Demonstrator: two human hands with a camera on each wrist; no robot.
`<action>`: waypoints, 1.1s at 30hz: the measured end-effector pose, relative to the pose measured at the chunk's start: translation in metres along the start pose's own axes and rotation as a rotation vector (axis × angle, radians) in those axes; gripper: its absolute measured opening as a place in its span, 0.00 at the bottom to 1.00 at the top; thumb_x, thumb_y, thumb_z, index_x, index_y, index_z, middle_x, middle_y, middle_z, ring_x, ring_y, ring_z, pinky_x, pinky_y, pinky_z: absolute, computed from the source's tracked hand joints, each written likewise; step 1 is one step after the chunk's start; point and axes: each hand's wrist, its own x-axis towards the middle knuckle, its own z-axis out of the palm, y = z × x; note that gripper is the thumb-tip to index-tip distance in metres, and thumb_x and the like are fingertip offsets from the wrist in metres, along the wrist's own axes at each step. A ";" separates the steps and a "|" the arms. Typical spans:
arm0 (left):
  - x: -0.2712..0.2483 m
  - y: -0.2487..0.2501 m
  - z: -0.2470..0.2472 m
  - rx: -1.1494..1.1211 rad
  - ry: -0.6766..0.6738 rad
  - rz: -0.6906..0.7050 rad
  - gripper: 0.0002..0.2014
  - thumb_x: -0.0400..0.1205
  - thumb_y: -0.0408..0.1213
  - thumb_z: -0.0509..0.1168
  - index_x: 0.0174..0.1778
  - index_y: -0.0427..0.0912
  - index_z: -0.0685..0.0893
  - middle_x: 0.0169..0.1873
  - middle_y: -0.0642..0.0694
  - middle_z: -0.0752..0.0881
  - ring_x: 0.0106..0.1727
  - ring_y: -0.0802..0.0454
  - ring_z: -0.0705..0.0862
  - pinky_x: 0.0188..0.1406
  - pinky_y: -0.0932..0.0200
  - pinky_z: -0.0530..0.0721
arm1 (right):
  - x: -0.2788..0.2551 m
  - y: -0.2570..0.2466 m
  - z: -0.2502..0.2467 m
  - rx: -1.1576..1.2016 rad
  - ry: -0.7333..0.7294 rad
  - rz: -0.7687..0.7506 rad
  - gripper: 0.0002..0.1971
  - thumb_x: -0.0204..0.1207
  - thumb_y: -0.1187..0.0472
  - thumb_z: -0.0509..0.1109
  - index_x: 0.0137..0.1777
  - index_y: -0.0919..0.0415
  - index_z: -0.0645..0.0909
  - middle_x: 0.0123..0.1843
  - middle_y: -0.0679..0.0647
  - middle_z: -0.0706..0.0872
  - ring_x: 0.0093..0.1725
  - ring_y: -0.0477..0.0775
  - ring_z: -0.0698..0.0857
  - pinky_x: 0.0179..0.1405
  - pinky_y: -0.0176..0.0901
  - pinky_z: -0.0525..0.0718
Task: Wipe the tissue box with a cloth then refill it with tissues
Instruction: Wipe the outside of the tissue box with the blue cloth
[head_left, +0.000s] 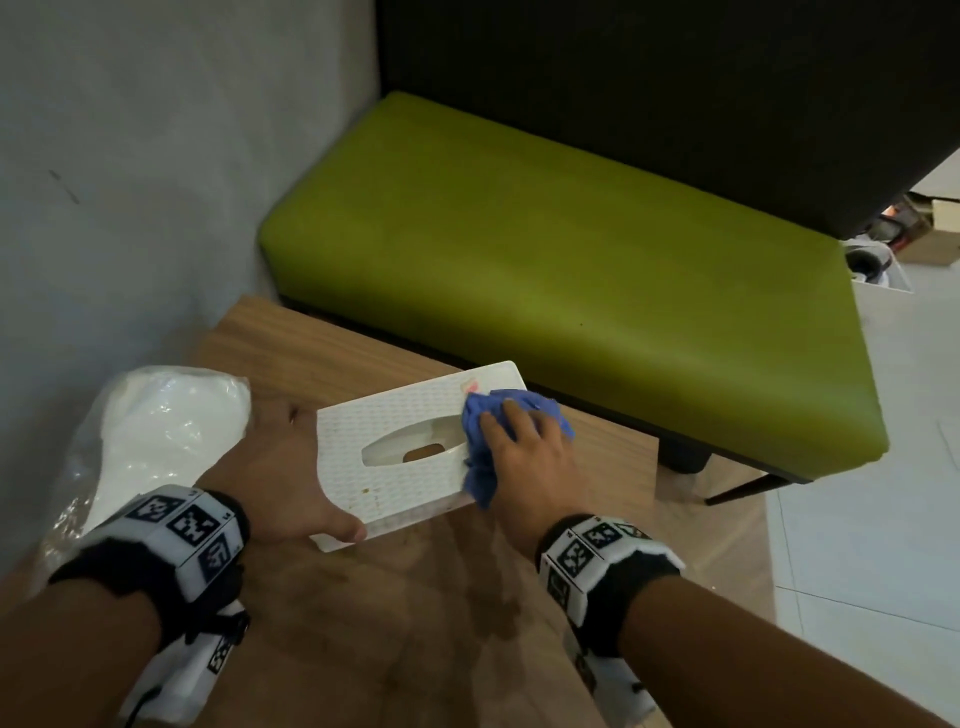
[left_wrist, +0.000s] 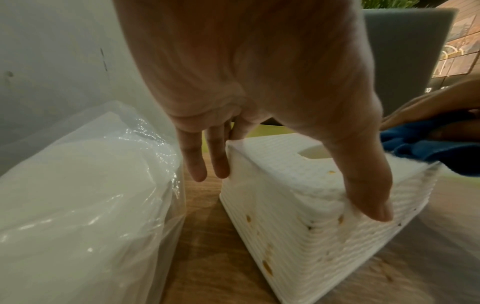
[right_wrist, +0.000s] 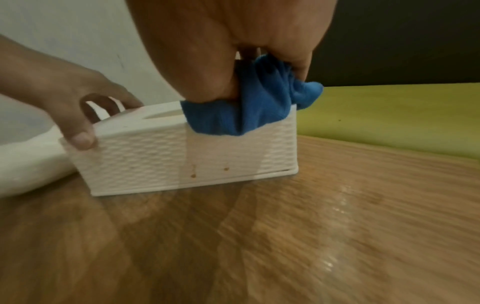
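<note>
Left hand (head_left: 280, 467) grips the box (head_left: 410, 447) end on the table (head_left: 395, 623); right hand (head_left: 530, 457) presses the bunched cloth (head_left: 483, 467) on its top. Wrist views reveal side stains.

The scene is dim and warm-toned, lit softly from above. Two overlapping dark shadows fall on the brown wood-grain table (head_left: 395, 613) just below the hands. Beyond the left hand (head_left: 280, 467), the clear crinkled plastic bag of white tissues (head_left: 171, 421) carries small glints of glare. In the right wrist view the tabletop (right_wrist: 337, 226) is smeared with motion blur and shows a pale sheen under and to the right of the right hand (right_wrist: 233, 41), which fills the top, soft and out of focus. In the left wrist view the white woven-pattern plastic tissue box (left_wrist: 298, 236) bulges from wide-angle distortion, and the near hand is blurred. The head view is sharper, with straight lines bowing toward the edges.
</note>
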 end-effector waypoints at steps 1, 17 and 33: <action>0.000 0.000 0.000 -0.001 0.005 0.000 0.66 0.45 0.69 0.80 0.78 0.44 0.63 0.73 0.45 0.65 0.71 0.47 0.73 0.68 0.52 0.78 | 0.004 0.002 -0.003 -0.003 0.006 -0.002 0.34 0.78 0.52 0.69 0.82 0.53 0.61 0.84 0.57 0.59 0.79 0.66 0.62 0.76 0.60 0.66; 0.005 -0.004 0.001 -0.034 0.013 0.044 0.63 0.47 0.69 0.79 0.75 0.42 0.64 0.72 0.43 0.63 0.70 0.48 0.73 0.68 0.52 0.78 | 0.029 0.001 -0.020 0.039 0.057 0.176 0.32 0.75 0.57 0.70 0.78 0.57 0.65 0.80 0.59 0.65 0.73 0.68 0.68 0.70 0.60 0.74; 0.006 -0.003 -0.002 0.085 0.038 0.012 0.65 0.44 0.74 0.75 0.74 0.39 0.68 0.66 0.41 0.70 0.64 0.45 0.78 0.66 0.46 0.81 | 0.008 -0.024 0.013 0.076 0.137 0.211 0.33 0.82 0.52 0.63 0.84 0.56 0.56 0.85 0.61 0.56 0.79 0.70 0.60 0.75 0.63 0.67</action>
